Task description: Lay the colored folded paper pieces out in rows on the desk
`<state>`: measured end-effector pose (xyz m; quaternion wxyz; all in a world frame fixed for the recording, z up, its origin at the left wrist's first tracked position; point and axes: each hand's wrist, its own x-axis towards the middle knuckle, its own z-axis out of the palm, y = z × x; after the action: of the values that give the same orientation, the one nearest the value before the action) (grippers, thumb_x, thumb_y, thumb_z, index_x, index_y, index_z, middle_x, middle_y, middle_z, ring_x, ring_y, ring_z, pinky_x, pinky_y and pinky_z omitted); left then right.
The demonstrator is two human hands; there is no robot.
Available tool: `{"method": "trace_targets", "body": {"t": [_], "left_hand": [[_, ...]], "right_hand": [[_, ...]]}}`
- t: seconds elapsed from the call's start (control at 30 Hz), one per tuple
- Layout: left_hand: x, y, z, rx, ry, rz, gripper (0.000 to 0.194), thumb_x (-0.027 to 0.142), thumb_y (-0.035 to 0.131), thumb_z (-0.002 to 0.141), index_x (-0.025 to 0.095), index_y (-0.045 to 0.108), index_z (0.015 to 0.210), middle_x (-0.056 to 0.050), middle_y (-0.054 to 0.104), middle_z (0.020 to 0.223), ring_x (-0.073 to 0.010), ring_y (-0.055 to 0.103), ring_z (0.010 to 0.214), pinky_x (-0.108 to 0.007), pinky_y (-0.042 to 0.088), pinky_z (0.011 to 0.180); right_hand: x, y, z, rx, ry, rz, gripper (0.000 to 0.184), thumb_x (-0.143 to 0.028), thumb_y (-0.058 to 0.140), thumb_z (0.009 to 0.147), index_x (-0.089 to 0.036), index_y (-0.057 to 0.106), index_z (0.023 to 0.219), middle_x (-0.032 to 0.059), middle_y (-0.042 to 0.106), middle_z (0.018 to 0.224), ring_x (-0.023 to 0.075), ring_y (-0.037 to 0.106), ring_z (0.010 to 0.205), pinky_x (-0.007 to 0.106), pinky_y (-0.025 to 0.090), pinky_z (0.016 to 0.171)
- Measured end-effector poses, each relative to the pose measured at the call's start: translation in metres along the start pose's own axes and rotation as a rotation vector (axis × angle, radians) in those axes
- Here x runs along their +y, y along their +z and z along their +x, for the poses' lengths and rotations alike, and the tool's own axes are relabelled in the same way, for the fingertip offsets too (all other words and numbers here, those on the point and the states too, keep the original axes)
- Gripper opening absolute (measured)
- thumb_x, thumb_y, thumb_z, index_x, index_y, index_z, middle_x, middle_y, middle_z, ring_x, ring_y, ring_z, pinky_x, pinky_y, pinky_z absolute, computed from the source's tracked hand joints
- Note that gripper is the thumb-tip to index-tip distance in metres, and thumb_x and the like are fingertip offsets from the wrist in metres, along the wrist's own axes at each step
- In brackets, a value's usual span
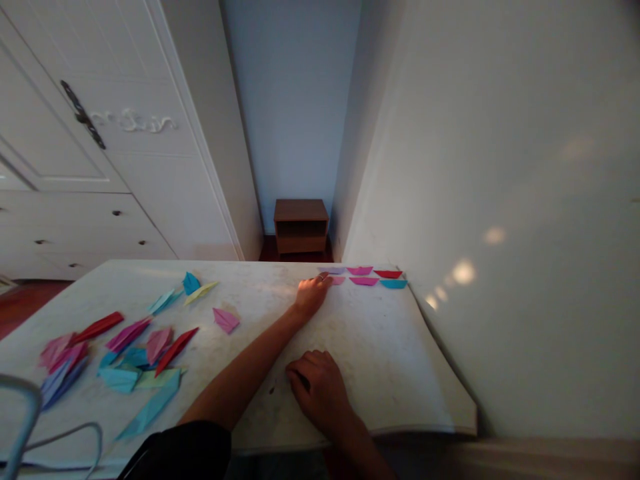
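Observation:
Reaching to the far side of the table, my left hand (313, 294) has its fingers closed on a pale pink paper boat (339, 281), whose left end they cover. Just behind the fingertips lies a lavender paper boat (334, 271). To the right, two magenta paper boats (364, 281), a red paper boat (389, 274) and a blue paper boat (395, 284) lie in two short rows. My right hand (323, 390) rests near the front of the table, loosely curled, with nothing visible in it.
Several folded paper pieces (120, 379) in red, pink, blue and yellow are scattered on the left of the white table (270, 280). A single pink folded paper (226, 320) lies apart. A grey cable (65, 433) is at lower left. A white wall (500, 333) borders the right edge.

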<state>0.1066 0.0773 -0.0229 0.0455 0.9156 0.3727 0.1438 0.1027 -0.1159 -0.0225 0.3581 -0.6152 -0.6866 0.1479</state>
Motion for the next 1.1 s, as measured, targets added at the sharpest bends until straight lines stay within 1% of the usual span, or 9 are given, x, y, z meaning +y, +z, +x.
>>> {"method": "trace_targets", "body": {"t": [0.13,0.3,0.43,0.53,0.73,0.83,0.93,1.03,1.1], "left_hand": [[0.003,-0.004,-0.007,0.010,0.005,-0.044,0.035,0.035,0.034,0.101,0.025,0.061,0.121,-0.004,0.053,0.138,-0.0251,0.065,0.097,-0.035,0.049,0.073],[0.009,-0.016,-0.029,0.007,0.030,-0.117,0.034,0.034,0.039,0.100,0.023,0.059,0.124,-0.005,0.052,0.140,-0.0230,0.064,0.104,-0.032,0.049,0.079],[0.011,-0.033,-0.056,0.014,0.012,-0.173,0.033,0.034,0.040,0.099,0.021,0.062,0.119,-0.006,0.061,0.127,-0.0217,0.065,0.101,-0.031,0.049,0.081],[0.009,-0.048,-0.080,0.037,-0.039,-0.213,0.035,0.036,0.043,0.098,0.020,0.058,0.125,-0.005,0.066,0.117,-0.0204,0.065,0.101,-0.031,0.049,0.084],[-0.014,-0.073,-0.141,0.065,-0.211,-0.475,0.034,0.031,0.046,0.095,0.018,0.059,0.124,-0.003,0.072,0.099,-0.0181,0.067,0.084,-0.031,0.048,0.082],[-0.031,-0.081,-0.174,0.076,-0.278,-0.554,0.029,0.024,0.042,0.095,0.016,0.063,0.113,-0.003,0.072,0.088,-0.0183,0.066,0.083,-0.029,0.045,0.078],[-0.044,-0.085,-0.204,0.101,-0.327,-0.601,0.024,0.020,0.038,0.094,0.015,0.061,0.098,-0.002,0.068,0.077,-0.0165,0.064,0.074,-0.027,0.042,0.070],[-0.051,-0.086,-0.228,0.129,-0.328,-0.640,0.021,0.020,0.037,0.094,0.015,0.058,0.092,-0.001,0.064,0.071,-0.0150,0.060,0.067,-0.026,0.038,0.065],[-0.053,-0.086,-0.239,0.142,-0.302,-0.660,0.022,0.021,0.036,0.094,0.015,0.058,0.091,-0.002,0.063,0.071,-0.0148,0.058,0.066,-0.026,0.038,0.064]], "right_hand": [[-0.001,0.000,0.000,0.007,-0.006,0.001,0.009,-0.014,0.060,0.085,-0.020,0.067,0.084,0.0008,0.062,0.079,0.0155,0.053,0.079,0.031,0.031,0.076],[0.000,0.000,0.000,-0.004,0.004,-0.012,0.010,-0.013,0.060,0.086,-0.020,0.068,0.085,0.0014,0.062,0.080,0.0160,0.054,0.080,0.030,0.033,0.077],[0.002,0.000,-0.002,-0.018,0.002,0.020,0.010,-0.015,0.059,0.087,-0.019,0.069,0.088,0.0034,0.064,0.083,0.0182,0.055,0.082,0.032,0.035,0.079],[0.004,0.001,-0.003,-0.036,0.001,0.040,0.013,-0.014,0.057,0.088,-0.017,0.069,0.092,0.0051,0.065,0.087,0.0202,0.056,0.084,0.034,0.037,0.080],[0.005,-0.001,-0.005,-0.078,0.015,0.059,0.020,-0.025,0.052,0.093,-0.017,0.070,0.095,0.0064,0.066,0.091,0.0214,0.058,0.088,0.037,0.040,0.084],[0.007,-0.001,-0.003,-0.090,0.038,0.073,0.024,-0.032,0.051,0.094,-0.019,0.071,0.095,0.0065,0.067,0.092,0.0217,0.059,0.089,0.038,0.041,0.085],[0.004,0.000,0.002,-0.070,0.085,0.131,0.028,-0.037,0.051,0.093,-0.018,0.071,0.095,0.0072,0.067,0.092,0.0209,0.061,0.087,0.035,0.045,0.081],[-0.010,0.003,0.012,-0.007,0.093,0.210,0.028,-0.039,0.053,0.092,-0.017,0.070,0.094,0.0072,0.067,0.092,0.0185,0.062,0.084,0.030,0.047,0.076],[-0.029,0.008,0.021,0.039,0.037,0.235,0.025,-0.036,0.054,0.092,-0.017,0.069,0.094,0.0065,0.066,0.089,0.0167,0.061,0.080,0.028,0.047,0.072]]}}
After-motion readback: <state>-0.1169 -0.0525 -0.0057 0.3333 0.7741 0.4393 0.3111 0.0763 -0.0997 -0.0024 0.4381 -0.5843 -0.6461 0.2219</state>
